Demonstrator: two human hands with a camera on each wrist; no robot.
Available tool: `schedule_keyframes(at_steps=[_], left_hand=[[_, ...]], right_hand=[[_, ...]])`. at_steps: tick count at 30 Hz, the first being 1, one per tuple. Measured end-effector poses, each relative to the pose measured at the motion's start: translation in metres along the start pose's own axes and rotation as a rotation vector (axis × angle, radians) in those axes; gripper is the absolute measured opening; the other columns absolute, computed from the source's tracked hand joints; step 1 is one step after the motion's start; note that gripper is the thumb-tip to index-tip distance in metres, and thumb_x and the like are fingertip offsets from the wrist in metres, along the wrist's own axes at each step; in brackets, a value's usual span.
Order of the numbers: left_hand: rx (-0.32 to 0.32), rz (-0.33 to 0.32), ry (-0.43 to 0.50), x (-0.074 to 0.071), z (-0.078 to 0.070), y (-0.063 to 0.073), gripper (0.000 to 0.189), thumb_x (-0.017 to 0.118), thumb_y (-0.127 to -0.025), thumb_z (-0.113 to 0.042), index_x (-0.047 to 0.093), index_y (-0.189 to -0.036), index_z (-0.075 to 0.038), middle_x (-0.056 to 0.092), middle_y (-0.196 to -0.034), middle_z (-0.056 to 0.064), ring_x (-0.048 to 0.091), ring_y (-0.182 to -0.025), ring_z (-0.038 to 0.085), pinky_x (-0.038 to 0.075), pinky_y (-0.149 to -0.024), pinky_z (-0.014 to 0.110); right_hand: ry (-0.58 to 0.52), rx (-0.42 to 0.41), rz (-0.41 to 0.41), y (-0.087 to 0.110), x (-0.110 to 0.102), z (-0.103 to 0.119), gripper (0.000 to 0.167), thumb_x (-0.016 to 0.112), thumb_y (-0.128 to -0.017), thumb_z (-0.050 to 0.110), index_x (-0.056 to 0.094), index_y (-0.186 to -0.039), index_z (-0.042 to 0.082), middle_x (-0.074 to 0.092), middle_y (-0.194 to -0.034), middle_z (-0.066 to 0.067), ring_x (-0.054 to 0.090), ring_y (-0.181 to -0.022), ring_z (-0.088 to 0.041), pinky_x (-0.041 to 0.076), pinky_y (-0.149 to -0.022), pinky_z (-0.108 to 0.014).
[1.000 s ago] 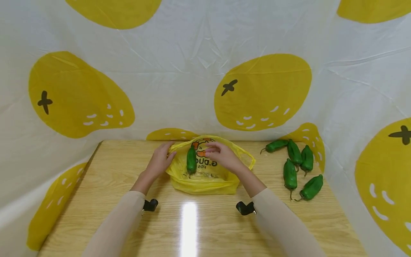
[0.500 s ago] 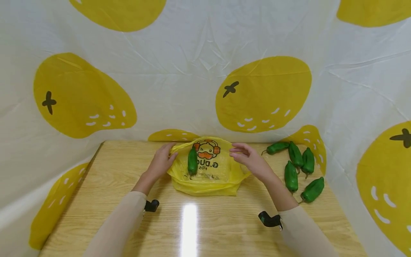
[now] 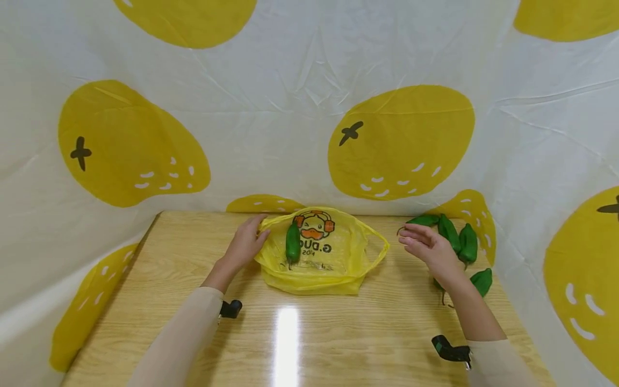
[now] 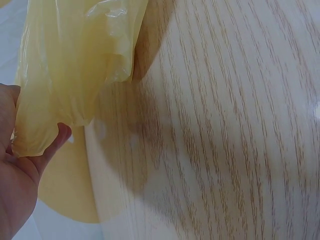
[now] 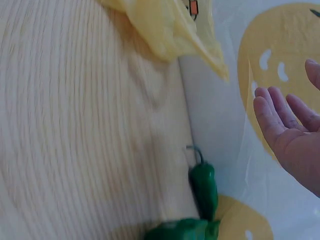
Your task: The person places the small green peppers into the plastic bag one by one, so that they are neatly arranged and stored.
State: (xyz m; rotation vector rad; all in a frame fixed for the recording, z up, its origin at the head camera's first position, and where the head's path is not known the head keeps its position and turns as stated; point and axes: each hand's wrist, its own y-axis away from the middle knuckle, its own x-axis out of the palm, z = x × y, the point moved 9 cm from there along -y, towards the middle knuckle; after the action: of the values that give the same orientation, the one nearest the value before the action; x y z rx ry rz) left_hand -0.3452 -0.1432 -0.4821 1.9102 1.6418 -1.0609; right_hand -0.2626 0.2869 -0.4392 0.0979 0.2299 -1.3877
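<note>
A yellow plastic bag [image 3: 314, 284] with a duck print lies on the table, its mouth spread toward me. My left hand [image 3: 245, 242] grips the bag's left edge between thumb and fingers; the left wrist view shows the film [image 4: 75, 60] bunched there. Inside the bag, or seen against its inner wall, is one green pepper [image 3: 292, 244]. My right hand [image 3: 432, 255] hovers at the right with nothing in it, fingers slightly bent. It overlaps several green peppers in the head view, partly hiding some; one pepper [image 5: 202, 185] shows below the hand [image 5: 292, 132] in the right wrist view.
The right bag handle [image 3: 382, 252] stands out in a loop toward the loose peppers [image 3: 468, 244]. A white cloth [image 3: 271, 161] with yellow fruit prints hangs along the table's back and sides. The wooden table [image 3: 333, 338] stretches in front of the bag.
My right hand has moved from over the bag's mouth rightward to the loose peppers. The bag's right side has sprung back with its handle loop showing. My left hand stays on the bag's edge.
</note>
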Motion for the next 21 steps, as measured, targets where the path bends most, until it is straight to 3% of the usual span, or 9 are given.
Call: schedule_keyframes(at_steps=[6, 9, 12, 15, 18, 19, 21], left_hand=[[-0.004, -0.005, 0.009, -0.001, 0.000, -0.002, 0.051, 0.062, -0.105, -0.018, 0.048, -0.151, -0.002, 0.055, -0.148, 0.022, 0.058, -0.130, 0.040, 0.054, -0.103, 0.054], [0.018, -0.010, 0.000, 0.000, -0.001, -0.003, 0.051, 0.062, -0.105, -0.017, 0.048, -0.151, 0.000, 0.056, -0.147, 0.023, 0.059, -0.129, 0.039, 0.055, -0.101, 0.054], [0.030, -0.019, -0.002, 0.000, -0.002, -0.004, 0.049, 0.062, -0.105, -0.016, 0.049, -0.150, 0.000, 0.057, -0.144, 0.023, 0.061, -0.126, 0.039, 0.056, -0.099, 0.053], [0.028, -0.021, 0.000, 0.001, 0.000, -0.004, 0.049, 0.063, -0.105, -0.015, 0.050, -0.149, 0.000, 0.058, -0.143, 0.022, 0.061, -0.124, 0.038, 0.057, -0.098, 0.052], [0.022, -0.017, 0.003, 0.001, 0.001, -0.003, 0.049, 0.062, -0.105, -0.016, 0.049, -0.150, -0.001, 0.058, -0.143, 0.022, 0.061, -0.124, 0.039, 0.056, -0.098, 0.053], [0.020, -0.016, 0.004, 0.001, 0.002, -0.003, 0.049, 0.062, -0.105, -0.016, 0.049, -0.150, -0.001, 0.058, -0.144, 0.022, 0.061, -0.125, 0.039, 0.056, -0.099, 0.053], [0.017, -0.014, 0.001, 0.001, 0.002, -0.002, 0.049, 0.061, -0.105, -0.016, 0.048, -0.150, -0.001, 0.057, -0.145, 0.022, 0.061, -0.126, 0.039, 0.056, -0.100, 0.053]], right_hand=[[-0.043, 0.025, -0.082, 0.010, -0.042, -0.018, 0.051, 0.058, -0.107, 0.019, 0.041, -0.151, 0.002, 0.064, -0.125, 0.015, 0.066, -0.113, 0.001, 0.055, -0.092, -0.014], [0.061, 0.066, -0.143, 0.015, -0.061, -0.027, 0.057, 0.059, -0.106, 0.026, 0.039, -0.154, 0.001, 0.061, -0.122, 0.023, 0.063, -0.109, 0.010, 0.053, -0.089, -0.009], [0.244, 0.125, -0.190, 0.021, -0.075, -0.035, 0.068, 0.057, -0.107, 0.037, 0.033, -0.158, 0.000, 0.058, -0.126, 0.026, 0.056, -0.109, 0.016, 0.051, -0.087, -0.007], [0.375, 0.195, -0.201, 0.025, -0.084, -0.043, 0.075, 0.053, -0.107, 0.045, 0.027, -0.162, 0.001, 0.058, -0.142, 0.004, 0.058, -0.127, -0.008, 0.054, -0.096, -0.024], [0.433, 0.248, -0.200, 0.028, -0.089, -0.053, 0.080, 0.051, -0.107, 0.049, 0.022, -0.163, 0.001, 0.044, -0.157, -0.024, 0.045, -0.140, -0.044, 0.049, -0.105, -0.053], [0.457, 0.254, -0.202, 0.029, -0.090, -0.057, 0.081, 0.051, -0.107, 0.050, 0.022, -0.163, 0.000, 0.040, -0.157, -0.029, 0.041, -0.140, -0.051, 0.050, -0.102, -0.053], [0.486, 0.259, -0.210, 0.031, -0.093, -0.064, 0.082, 0.052, -0.106, 0.050, 0.023, -0.162, -0.002, 0.039, -0.156, -0.034, 0.041, -0.138, -0.054, 0.055, -0.097, -0.043]])
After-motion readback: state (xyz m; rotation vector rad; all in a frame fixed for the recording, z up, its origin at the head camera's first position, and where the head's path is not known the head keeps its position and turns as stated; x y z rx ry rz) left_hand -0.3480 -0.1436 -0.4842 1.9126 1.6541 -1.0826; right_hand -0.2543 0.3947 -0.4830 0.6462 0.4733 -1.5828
